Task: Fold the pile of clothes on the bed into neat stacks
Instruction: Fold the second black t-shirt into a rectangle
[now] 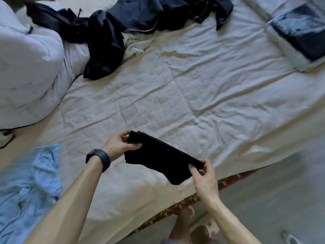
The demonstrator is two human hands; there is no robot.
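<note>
A small black garment is stretched between my two hands just above the near edge of the bed. My left hand pinches its upper left end between thumb and fingers. My right hand pinches its lower right end. A heap of dark navy and black clothes lies unfolded at the far side of the bed, with a pale cloth showing under it. A light blue knitted garment is spread at the near left.
The bed carries a creased white sheet. A bulky white duvet is bunched at the left. A folded stack with a dark top piece sits at the far right. Grey floor runs along the bed's patterned edge.
</note>
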